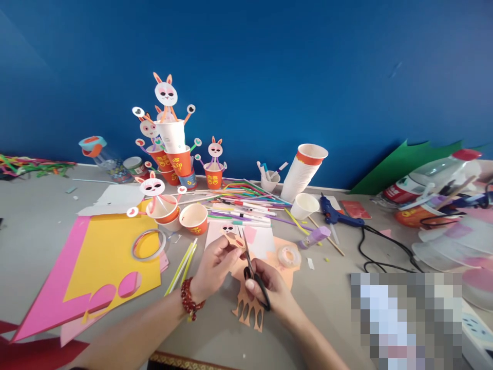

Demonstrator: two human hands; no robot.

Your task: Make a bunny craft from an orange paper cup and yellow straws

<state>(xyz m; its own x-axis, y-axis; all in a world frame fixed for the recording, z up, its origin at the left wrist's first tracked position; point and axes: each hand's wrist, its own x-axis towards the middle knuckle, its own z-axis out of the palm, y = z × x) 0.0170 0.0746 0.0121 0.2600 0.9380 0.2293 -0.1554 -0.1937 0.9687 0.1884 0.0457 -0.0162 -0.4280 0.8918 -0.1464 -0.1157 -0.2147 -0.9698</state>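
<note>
My left hand [216,264], with a red bead bracelet at the wrist, pinches a small piece of light orange paper [233,239]. In my right hand [271,281] is a pair of black-handled scissors [265,297], thumb and fingers at the loops. Their blades point away from me and lie against the right edge of the orange piece. Below the hands hangs or lies an orange paper scrap [257,319] with pointed oval cut-outs. Just beyond my left fingertips, a drawn rabbit face [228,228] lies on white paper [265,240]. A clear tape roll [288,255] is right of the scissors.
Rabbit-decorated cups [176,160] stand at the back left, a tall cup stack [302,172] at the back right. Markers [246,213] and pipe cleaners spread between. A blue glue gun [337,213] with a black cable lies right. Yellow paper [111,231] and a tape ring [134,249] lie left.
</note>
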